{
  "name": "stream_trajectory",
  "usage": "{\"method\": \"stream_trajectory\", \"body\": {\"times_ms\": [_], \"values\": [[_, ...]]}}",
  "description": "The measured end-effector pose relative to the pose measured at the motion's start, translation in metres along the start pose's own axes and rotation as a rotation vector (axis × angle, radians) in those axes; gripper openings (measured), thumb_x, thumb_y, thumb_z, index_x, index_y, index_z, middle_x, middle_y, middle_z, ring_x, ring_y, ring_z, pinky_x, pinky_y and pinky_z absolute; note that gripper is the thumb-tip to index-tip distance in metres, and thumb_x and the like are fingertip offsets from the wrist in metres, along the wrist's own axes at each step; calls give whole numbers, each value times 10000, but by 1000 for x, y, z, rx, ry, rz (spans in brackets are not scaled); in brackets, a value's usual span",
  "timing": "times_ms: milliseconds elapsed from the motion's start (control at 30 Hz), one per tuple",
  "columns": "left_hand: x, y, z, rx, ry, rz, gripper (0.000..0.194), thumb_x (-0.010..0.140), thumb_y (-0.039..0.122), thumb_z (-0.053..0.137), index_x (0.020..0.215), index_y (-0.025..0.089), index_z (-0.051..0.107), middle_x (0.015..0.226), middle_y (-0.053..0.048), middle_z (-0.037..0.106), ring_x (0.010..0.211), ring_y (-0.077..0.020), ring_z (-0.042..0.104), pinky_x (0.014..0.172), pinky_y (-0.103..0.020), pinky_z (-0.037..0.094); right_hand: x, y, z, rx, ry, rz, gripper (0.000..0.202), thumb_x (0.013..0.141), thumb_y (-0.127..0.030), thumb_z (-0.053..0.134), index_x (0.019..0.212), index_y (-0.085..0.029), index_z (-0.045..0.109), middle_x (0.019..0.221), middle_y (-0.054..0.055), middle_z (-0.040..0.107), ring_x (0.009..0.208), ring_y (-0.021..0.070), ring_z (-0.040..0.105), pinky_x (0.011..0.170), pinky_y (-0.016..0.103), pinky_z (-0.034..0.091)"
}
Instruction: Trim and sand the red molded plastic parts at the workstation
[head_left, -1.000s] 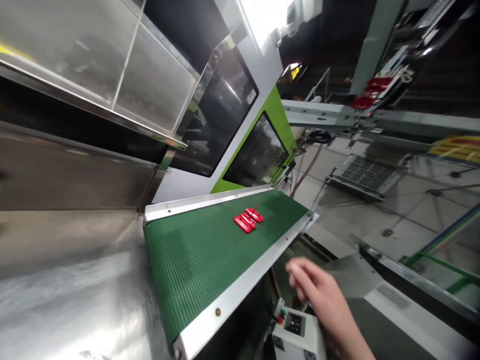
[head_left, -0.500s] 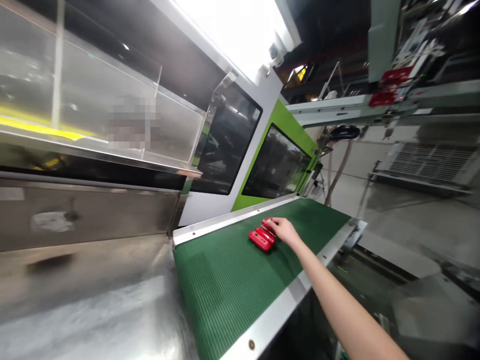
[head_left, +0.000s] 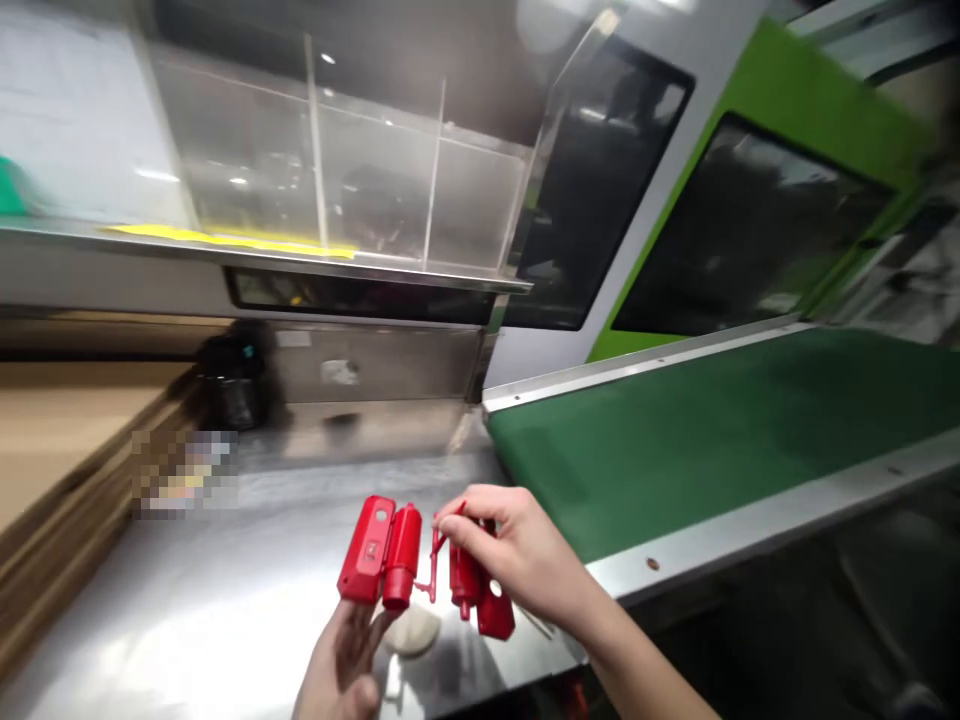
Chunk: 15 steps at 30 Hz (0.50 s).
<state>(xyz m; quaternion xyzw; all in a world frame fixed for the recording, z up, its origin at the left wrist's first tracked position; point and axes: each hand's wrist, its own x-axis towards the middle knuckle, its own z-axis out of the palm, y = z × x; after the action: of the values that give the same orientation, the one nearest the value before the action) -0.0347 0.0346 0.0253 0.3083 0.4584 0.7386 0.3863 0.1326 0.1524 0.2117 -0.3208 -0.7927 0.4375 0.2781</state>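
Red moulded plastic parts are in both hands above a shiny metal table. My left hand (head_left: 349, 655), at the bottom centre, holds a red part (head_left: 369, 550) made of a flat box-like piece beside a cylinder. Close by on the right, my right hand (head_left: 499, 540) pinches a thin red strip (head_left: 434, 565) between thumb and fingers. More red pieces (head_left: 465, 580), a cylinder and a flat piece with a hole, hang below that hand, partly covered by it.
A green conveyor belt (head_left: 720, 430) runs off to the right. Stacked brown boards (head_left: 97, 420) stand at the left, near a black container (head_left: 234, 380). A round pale object (head_left: 411, 630) lies on the metal table (head_left: 247, 560).
The view has swung left, from the belt to the metal table. The red parts have left the belt and are now in my hands. My left hand has come into view.
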Motion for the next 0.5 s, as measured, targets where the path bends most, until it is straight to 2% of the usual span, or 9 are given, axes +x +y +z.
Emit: {"method": "stream_trajectory", "body": {"times_ms": [67,100,167,233,300,400,500], "values": [[2,15,-17,-177,-160,-131,1063,551,861,877,1465,356,678,1555,-105,634,1573,-486,394,1274,-631,418,5,-4,36,75,-67,27,390,1024,-494,668,833,-181,800,794,38,736,646,168,724,596,240,536],[1,23,-27,-227,-201,-174,1065,579,817,899,1506,364,638,1602,-90,590,1613,-480,309,1317,-650,334,7,-5,50,110,-95,33,410,1016,-513,679,815,-177,800,775,39,737,645,169,721,590,235,527],[-3,38,-46,-252,-204,-207,968,679,732,900,1538,404,599,1661,-44,527,1644,-456,233,1344,-661,259,12,-6,73,185,-162,48,430,1000,-543,695,808,-174,803,736,37,736,644,172,715,576,231,510],[-12,47,-63,-289,-181,-215,866,751,667,889,1530,413,609,1678,-27,507,1648,-450,218,1350,-665,230,15,-7,90,244,-222,70,427,991,-553,702,825,-175,809,726,30,738,609,164,695,543,228,487],[-22,49,-76,-355,-153,-203,791,810,589,880,1528,379,623,1671,-57,516,1642,-455,229,1351,-664,212,18,-7,104,248,-249,67,405,983,-535,715,825,-177,817,756,32,751,627,163,693,547,226,484],[-35,42,-89,-457,-103,-181,704,876,461,858,1528,317,633,1640,-112,549,1628,-459,266,1352,-649,197,21,-10,121,220,-289,61,356,981,-477,719,830,-175,833,802,43,775,678,168,700,590,230,496],[-42,31,-97,-533,-22,-200,613,916,364,822,1505,321,657,1599,-104,598,1617,-429,314,1362,-605,190,23,-12,130,211,-340,71,328,1001,-431,676,878,-181,849,865,55,799,749,188,728,670,256,529]]}}
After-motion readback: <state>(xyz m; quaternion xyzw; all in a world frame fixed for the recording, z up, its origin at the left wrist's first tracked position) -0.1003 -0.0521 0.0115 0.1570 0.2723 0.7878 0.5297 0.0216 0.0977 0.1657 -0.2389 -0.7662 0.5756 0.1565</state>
